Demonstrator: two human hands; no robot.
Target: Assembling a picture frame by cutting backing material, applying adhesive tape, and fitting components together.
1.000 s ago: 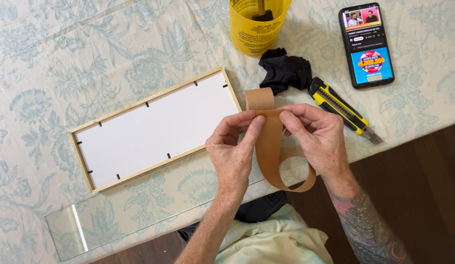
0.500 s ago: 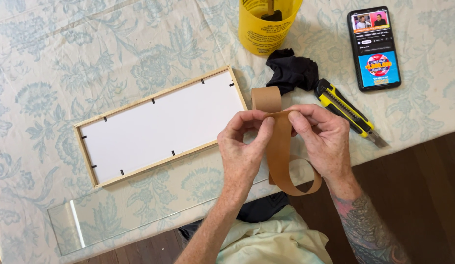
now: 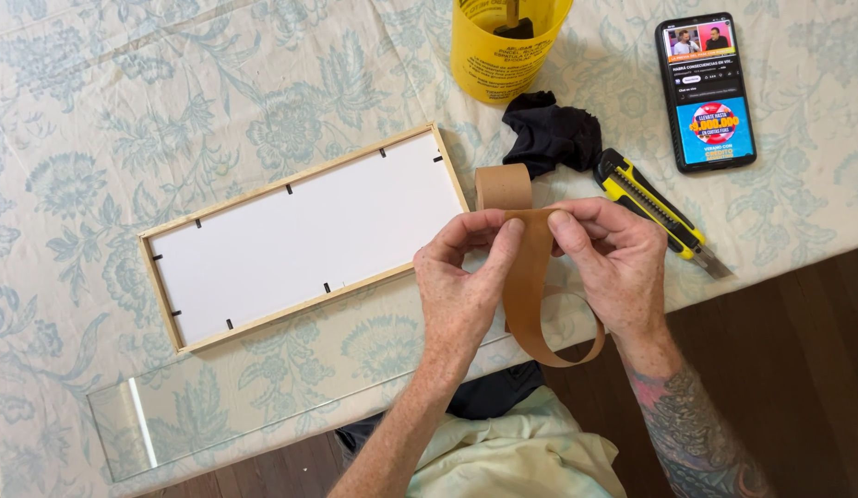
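Note:
Both hands pinch a strip of brown paper tape (image 3: 530, 286) that runs from a roll (image 3: 504, 187) standing on the table and curls down in a loop past the table edge. My left hand (image 3: 461, 286) grips the strip from the left with thumb and fingers. My right hand (image 3: 615, 263) grips it from the right, fingertips meeting the left thumb. Just to the left lies a wooden picture frame (image 3: 304, 237), face down, with a white backing held by small black tabs.
A yellow utility knife (image 3: 658, 212) lies right of my hands, a black cloth (image 3: 551, 134) behind the roll. A yellow bucket (image 3: 505, 46) and a lit phone (image 3: 706, 90) sit farther back. A glass pane (image 3: 263, 415) overhangs the table's near edge.
The hands hold the tape strip much as before. The view has shifted slightly, so everything sits a little more to the right in the picture.

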